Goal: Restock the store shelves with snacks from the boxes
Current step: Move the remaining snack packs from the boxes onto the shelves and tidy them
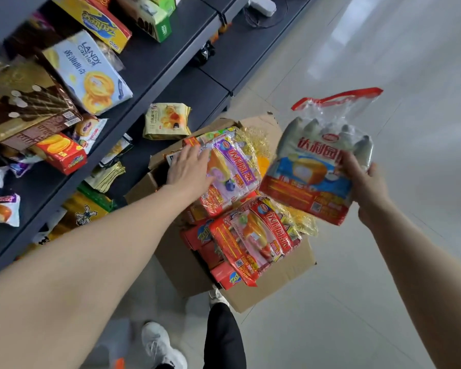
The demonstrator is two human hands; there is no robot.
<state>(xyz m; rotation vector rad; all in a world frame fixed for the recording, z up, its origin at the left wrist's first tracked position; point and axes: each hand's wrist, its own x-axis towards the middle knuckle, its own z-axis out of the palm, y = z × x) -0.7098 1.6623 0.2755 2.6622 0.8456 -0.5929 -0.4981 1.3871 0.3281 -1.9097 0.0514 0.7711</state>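
Left hand (189,169) lies flat on the purple pack (232,169) atop the box (282,278); curl fingers under its edge before lifting. Right hand (362,182) grips a blue pack (317,166), aloft.

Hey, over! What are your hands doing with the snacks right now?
Right hand grips blue snack bag. Left hand flat on purple bag in box. Nothing blocking.

An open cardboard box (277,278) at frame centre brims with red and purple snack packs (232,166). Right of it, a blue-and-red cake bag (312,169) hangs tilted. Dark shelves (155,67) with snacks fill the upper left.
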